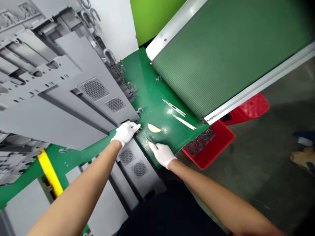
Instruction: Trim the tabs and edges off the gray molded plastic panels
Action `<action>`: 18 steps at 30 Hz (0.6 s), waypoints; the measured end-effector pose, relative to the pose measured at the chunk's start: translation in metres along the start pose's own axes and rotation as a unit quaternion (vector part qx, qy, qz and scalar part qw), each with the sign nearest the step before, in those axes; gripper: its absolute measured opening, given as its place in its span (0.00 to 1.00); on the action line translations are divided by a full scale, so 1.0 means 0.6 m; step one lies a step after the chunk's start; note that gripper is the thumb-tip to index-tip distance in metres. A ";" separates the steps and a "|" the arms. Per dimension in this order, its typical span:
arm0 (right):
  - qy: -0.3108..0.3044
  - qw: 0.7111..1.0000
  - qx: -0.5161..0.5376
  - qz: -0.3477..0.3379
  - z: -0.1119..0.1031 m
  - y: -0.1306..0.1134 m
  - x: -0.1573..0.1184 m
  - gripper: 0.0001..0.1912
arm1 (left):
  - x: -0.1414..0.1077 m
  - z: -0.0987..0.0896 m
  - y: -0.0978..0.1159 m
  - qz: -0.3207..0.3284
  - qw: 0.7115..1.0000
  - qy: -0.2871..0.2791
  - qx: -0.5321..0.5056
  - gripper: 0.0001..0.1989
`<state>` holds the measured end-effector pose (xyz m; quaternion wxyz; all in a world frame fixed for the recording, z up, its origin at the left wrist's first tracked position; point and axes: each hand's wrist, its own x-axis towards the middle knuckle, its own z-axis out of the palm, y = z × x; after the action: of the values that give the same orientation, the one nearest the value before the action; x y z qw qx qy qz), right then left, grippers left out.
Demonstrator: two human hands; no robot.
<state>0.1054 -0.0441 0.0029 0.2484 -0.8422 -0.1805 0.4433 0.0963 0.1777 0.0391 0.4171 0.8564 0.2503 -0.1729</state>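
My left hand (126, 132), in a white glove, rests at the upper end of a grey plastic panel (145, 177) with two mesh grilles. Its fingers are pinched at the panel's edge; what lies between them is too small to name. My right hand (162, 153), also gloved, is closed around a small dark tool (149, 140) whose tip points toward the left hand without touching it. Between and beyond the hands, a pale half-round piece (154, 128) lies on the green table (145, 78). Two slim knife-like tools (175, 107) (184, 122) lie farther right.
Stacked grey panels (91, 82) rise at the left. A green conveyor belt (221, 55) with a metal frame fills the upper right. Below it are a red bin (221, 147) of dark scraps and a red stool (254, 106). A yellow bar (50, 172) stands lower left.
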 end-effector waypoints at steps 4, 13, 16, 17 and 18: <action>0.004 0.971 0.187 0.149 0.015 0.111 -0.083 0.36 | -0.044 0.080 0.141 0.195 0.975 -0.033 -0.105 0.25; 0.017 0.891 0.331 0.311 0.033 0.221 -0.158 0.28 | -0.115 0.178 0.060 0.168 0.767 -0.395 0.477 0.37; 0.022 0.892 0.347 0.289 0.020 0.219 -0.150 0.28 | -0.131 0.173 0.029 0.136 0.710 -0.467 0.510 0.30; 0.021 0.895 0.346 0.280 0.017 0.218 -0.146 0.29 | -0.142 0.160 0.021 0.119 0.726 -0.479 0.479 0.25; 0.018 0.898 0.344 0.273 0.015 0.219 -0.143 0.29 | -0.156 0.141 0.013 0.104 0.756 -0.477 0.437 0.21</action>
<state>0.0623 -0.1933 -0.0215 0.3953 -0.7282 0.2244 0.5128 0.0170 0.0791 0.0410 0.0787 0.7731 -0.1743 -0.6047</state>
